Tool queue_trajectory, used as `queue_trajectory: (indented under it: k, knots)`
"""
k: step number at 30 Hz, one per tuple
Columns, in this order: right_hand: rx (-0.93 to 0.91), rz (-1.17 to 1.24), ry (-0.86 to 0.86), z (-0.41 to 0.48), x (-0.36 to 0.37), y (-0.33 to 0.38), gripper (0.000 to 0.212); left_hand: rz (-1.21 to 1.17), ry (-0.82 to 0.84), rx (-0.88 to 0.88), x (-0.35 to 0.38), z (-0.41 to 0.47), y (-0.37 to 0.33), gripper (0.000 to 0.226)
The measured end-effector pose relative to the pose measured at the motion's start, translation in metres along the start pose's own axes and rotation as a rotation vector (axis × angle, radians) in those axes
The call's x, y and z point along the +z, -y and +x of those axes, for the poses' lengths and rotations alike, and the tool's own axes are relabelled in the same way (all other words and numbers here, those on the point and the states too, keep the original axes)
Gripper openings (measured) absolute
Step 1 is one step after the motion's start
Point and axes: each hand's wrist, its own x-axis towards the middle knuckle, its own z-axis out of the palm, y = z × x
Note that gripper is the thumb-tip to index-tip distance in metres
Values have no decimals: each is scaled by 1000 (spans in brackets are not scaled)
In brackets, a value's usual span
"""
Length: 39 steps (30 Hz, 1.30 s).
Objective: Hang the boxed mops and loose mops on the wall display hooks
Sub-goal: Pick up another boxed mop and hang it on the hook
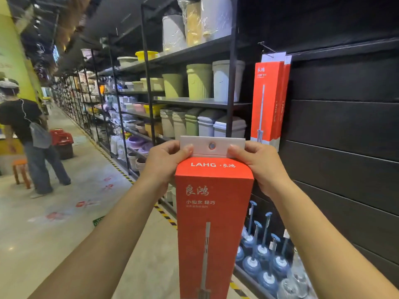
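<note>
I hold a tall red boxed mop (213, 212) upright in front of me, with its white hang tab and round hole at the top. My left hand (164, 160) grips the left top corner, thumb on the tab. My right hand (259, 167) grips the right top corner the same way. On the black wall panel, two red boxed mops (268, 100) hang from a metal display hook (266, 47) up and to the right of my box.
Black slatted wall panels (345, 126) fill the right side. Blue toilet plungers (265, 255) stand on the low shelf below. Shelves of bins and buckets (198, 83) run along the left of the wall. A person (28, 137) stands in the aisle by an orange stool (20, 171).
</note>
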Motion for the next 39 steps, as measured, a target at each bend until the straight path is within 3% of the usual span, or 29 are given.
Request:
queue_trajectory:
  k: [13, 16, 23, 28, 39]
  knots:
    - [5, -87, -147, 151, -74, -54, 0, -129, 130, 9, 123, 174, 47, 13]
    - [17, -128, -200, 191, -78, -67, 14, -150, 186, -1, 139, 225, 62, 16]
    - [33, -230, -332, 278, -80, -90, 13, -219, 322, 23, 174, 346, 84, 11]
    - [26, -250, -404, 337, -84, -107, 32, -235, 411, 49, 196, 416, 91, 11]
    - [-25, -252, -450, 454, -120, -124, 30, -296, 449, 51, 253, 525, 83, 16]
